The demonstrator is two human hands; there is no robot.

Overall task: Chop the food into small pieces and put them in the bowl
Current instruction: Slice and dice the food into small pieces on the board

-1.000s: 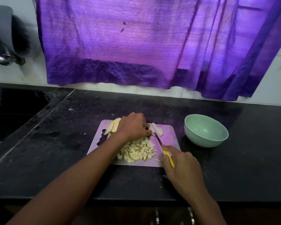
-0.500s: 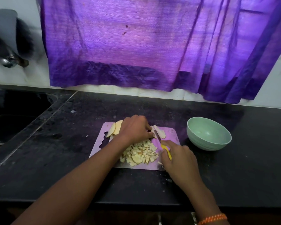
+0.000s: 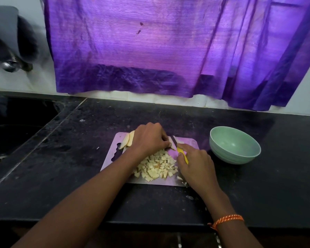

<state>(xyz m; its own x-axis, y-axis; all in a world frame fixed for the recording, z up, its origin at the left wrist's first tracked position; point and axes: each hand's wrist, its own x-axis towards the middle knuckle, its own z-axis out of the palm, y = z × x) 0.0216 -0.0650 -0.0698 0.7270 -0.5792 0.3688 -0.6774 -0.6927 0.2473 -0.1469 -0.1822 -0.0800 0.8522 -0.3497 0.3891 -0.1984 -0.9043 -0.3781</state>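
Note:
A pale chopping board [image 3: 113, 154] lies on the black counter with a heap of small pale food cubes [image 3: 157, 166] on its near half. My left hand [image 3: 149, 138] curls over food strips [image 3: 172, 143] at the board's far side, holding them down. My right hand [image 3: 197, 165] grips a yellow-handled knife [image 3: 182, 152] whose blade runs across those strips just right of my left fingertips. Uncut slices [image 3: 127, 141] stick out behind my left hand. A pale green bowl [image 3: 234, 145] stands to the right of the board; no food shows inside it.
A dark sink [image 3: 11, 126] is sunk into the counter at the left, with a tap [image 3: 9, 64] above it. A purple curtain [image 3: 159, 51] hangs along the back wall. The counter's front edge [image 3: 150, 224] runs under my forearms.
My right hand has slid forward along the board with the knife, bringing the blade closer to my left fingertips. The left hand has stayed on the strips.

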